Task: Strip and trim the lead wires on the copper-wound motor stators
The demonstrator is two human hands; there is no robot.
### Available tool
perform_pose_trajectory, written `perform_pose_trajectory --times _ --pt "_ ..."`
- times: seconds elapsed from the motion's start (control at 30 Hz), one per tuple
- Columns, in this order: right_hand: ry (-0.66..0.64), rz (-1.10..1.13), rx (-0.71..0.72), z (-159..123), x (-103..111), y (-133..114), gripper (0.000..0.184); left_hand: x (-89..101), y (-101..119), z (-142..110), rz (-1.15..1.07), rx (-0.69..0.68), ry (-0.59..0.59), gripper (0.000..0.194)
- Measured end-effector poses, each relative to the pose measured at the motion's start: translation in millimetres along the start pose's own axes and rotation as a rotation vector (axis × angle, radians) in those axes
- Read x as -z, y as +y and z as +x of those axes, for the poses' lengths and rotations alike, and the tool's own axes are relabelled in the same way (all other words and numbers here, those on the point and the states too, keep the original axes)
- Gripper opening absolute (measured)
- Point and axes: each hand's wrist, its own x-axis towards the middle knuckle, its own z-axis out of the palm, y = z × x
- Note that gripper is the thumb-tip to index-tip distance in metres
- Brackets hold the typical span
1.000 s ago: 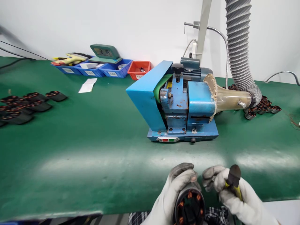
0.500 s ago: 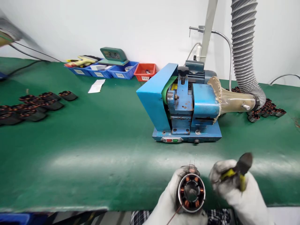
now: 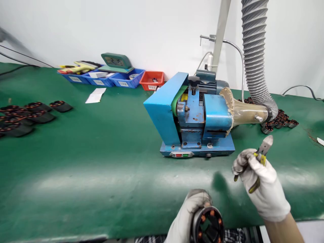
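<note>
My left hand point(image 3: 186, 214), in a white glove with a dirty fingertip, is closed around a motor stator point(image 3: 219, 224) at the bottom of the view. The stator is a ring with copper windings inside, and its lower part is cut off by the frame edge. Up and to the right, my right hand point(image 3: 263, 184), also gloved, grips yellow-and-black diagonal cutters point(image 3: 265, 145). Their metal jaws point up and away from the stator. Thin wires by my left thumb are hard to make out.
A blue belt grinding machine point(image 3: 193, 121) stands ahead, joined to a grey ribbed hose point(image 3: 254, 50). More stators lie at left point(image 3: 42, 116) and right point(image 3: 279, 119) on the green table point(image 3: 101, 162). Blue bins point(image 3: 124, 82), a red bin point(image 3: 152, 87) and a clock point(image 3: 115, 60) line the wall.
My right hand has risen and moved away from the stator with the cutters. My left hand has lowered with the stator, which now tilts differently. The view has shifted slightly right.
</note>
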Motion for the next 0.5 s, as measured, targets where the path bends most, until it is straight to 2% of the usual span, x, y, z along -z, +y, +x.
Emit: perform_pose_trajectory --times 0.07,0.13,0.17,0.23,0.3,0.37,0.5 --pt "-0.069 -0.414 -0.011 -4 8 1 0.019 3.4 0 -1 -0.01 0.04 -0.029 0.027" --pt "-0.253 -0.79 -0.041 -11 14 5 0.025 6.7 2 0 -0.049 0.057 -0.083 0.045" --pt "-0.358 -0.902 -0.044 -14 16 7 0.028 7.8 4 1 -0.075 0.058 -0.098 0.052" --pt "-0.543 -0.987 -0.02 -17 19 10 0.034 8.6 7 3 -0.133 0.069 -0.126 0.058" --pt "-0.658 -0.991 -0.009 -16 20 11 0.042 7.9 10 4 -0.2 0.116 -0.167 0.052" --pt "-0.717 -0.976 0.003 -15 19 9 0.048 6.5 14 3 -0.287 0.181 -0.19 0.04" --pt "-0.778 -0.966 0.032 -18 15 -1 0.048 3.9 29 -1 -0.448 0.307 -0.125 0.032"
